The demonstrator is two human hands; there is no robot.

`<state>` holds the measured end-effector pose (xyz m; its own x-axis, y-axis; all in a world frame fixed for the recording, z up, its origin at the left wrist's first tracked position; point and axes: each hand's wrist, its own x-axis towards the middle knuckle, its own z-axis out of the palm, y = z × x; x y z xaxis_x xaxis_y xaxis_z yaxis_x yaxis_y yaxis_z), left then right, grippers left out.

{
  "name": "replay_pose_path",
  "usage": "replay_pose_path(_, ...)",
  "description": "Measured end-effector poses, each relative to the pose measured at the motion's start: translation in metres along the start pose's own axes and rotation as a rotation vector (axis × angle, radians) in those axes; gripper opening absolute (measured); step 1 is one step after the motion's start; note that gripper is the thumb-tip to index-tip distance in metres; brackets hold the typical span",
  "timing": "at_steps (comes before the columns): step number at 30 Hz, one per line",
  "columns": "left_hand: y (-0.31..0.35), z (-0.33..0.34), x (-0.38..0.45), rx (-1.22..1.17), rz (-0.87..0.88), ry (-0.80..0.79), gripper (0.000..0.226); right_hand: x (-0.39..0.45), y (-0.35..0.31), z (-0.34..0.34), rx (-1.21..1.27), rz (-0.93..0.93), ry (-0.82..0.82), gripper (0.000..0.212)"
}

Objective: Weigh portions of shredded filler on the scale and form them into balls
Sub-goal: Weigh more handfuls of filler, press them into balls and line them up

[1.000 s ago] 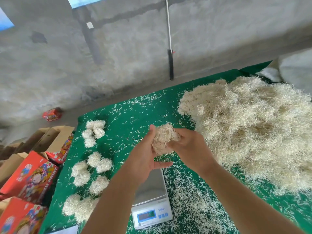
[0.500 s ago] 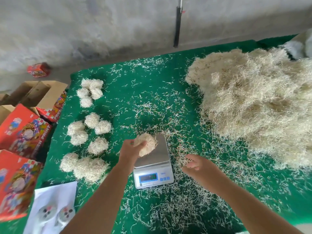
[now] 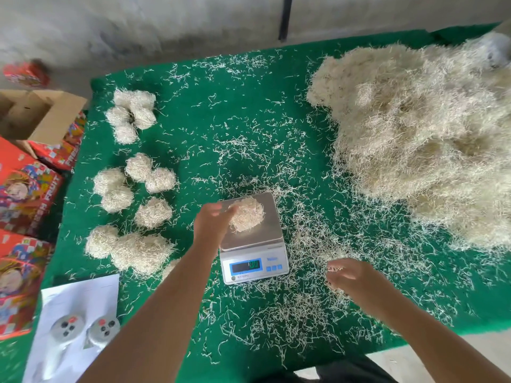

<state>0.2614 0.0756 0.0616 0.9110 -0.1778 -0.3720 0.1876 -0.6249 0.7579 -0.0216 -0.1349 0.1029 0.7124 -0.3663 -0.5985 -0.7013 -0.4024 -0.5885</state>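
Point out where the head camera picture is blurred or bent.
Head view: the left hand beside the filler ball is smeared by motion, the right hand slightly too; the scale display is barely readable; the table edges bow from the wide lens; the far wall is soft.

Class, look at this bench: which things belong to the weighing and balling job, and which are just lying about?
Part of the job:
- small white digital scale
- pale shredded-filler wad on its steel pan
- big heap of loose filler
- finished filler balls
- left hand, right hand

Just lying about:
- red printed cartons
- open brown cardboard box
- white printed sheet
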Motion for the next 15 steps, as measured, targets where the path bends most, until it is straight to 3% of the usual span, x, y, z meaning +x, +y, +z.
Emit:
replay_pose_path(7,-0.033,-0.033,-0.030,-0.027,-0.050,0.094,0.017,0.012,-0.027,-0.002,0.006,-0.017,0.008,0.040)
replay_pose_path(15,-0.050,-0.042,-0.056,-0.141,-0.088,0.109,0.011,0.013,-0.049,0.008,-0.033,-0.090,-0.013,0.035)
